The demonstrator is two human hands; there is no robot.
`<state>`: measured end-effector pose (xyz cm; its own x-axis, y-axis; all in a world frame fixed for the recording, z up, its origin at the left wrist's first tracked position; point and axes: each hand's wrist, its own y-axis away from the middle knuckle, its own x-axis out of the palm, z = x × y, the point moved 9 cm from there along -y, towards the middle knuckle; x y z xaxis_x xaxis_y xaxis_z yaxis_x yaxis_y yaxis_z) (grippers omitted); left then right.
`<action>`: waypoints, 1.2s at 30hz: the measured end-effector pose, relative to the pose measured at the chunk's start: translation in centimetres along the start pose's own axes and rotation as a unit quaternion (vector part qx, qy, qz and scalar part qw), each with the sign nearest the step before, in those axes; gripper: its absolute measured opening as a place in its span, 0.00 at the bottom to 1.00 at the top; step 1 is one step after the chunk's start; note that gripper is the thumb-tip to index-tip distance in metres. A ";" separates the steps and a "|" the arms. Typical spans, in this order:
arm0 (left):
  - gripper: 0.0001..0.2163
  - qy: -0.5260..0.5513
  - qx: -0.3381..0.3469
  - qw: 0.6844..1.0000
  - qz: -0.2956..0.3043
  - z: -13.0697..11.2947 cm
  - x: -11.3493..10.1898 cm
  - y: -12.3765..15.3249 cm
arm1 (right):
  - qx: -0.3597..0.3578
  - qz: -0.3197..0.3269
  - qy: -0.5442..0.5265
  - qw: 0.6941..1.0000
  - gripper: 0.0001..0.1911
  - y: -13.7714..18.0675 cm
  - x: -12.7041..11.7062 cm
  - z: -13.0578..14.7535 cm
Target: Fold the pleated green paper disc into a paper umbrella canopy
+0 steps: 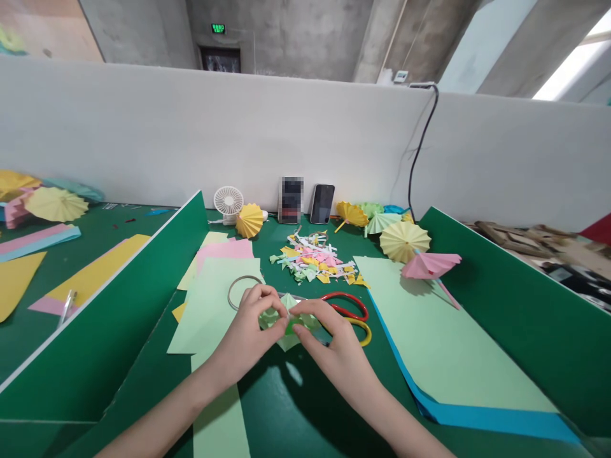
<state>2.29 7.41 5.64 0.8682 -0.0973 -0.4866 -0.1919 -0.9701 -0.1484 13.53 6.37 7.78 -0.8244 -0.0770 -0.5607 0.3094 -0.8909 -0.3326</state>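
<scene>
Green table: left hand and right hand pinch pleated green paper from opposite sides, likely for steadiness; scissors close right.

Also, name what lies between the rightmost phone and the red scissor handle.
A heap of paper scraps lies between phone and handle, in the head view.

The left hand and right hand hid some of the folded green paper and the scissors. One phone had a blurry screen. Both arms were cut off below.
</scene>
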 end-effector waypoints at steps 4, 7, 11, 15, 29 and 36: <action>0.03 -0.013 0.012 1.000 -0.004 -0.3 0.0 0.1 | 0.005 -0.016 0.008 1.000 0.09 -0.1 -0.5 -0.1; 0.03 -0.025 0.022 0.999 -0.003 -0.6 0.2 0.2 | 0.002 -0.005 0.029 1.000 0.05 -0.2 -0.4 0.0; 0.04 -0.032 0.037 0.999 0.000 -0.9 0.5 0.4 | 0.004 0.022 0.056 0.998 0.08 -0.3 0.1 0.0; 0.04 -0.027 0.039 0.999 0.005 -0.8 0.6 0.4 | 0.018 0.033 0.059 0.998 0.09 -0.3 0.4 0.0; 0.03 -0.003 0.016 1.000 0.022 -0.4 0.8 0.3 | 0.039 0.050 0.028 0.998 0.09 -0.4 0.7 -0.5; 0.04 -0.002 0.014 0.999 0.032 -0.5 1.0 0.4 | 0.027 0.053 0.047 0.997 0.09 -0.5 0.7 -0.1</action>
<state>3.31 6.85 5.58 0.8520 -0.1571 -0.4995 -0.2590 -0.9555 -0.1414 12.89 6.77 7.49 -0.7399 -0.1324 -0.6596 0.3641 -0.9032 -0.2272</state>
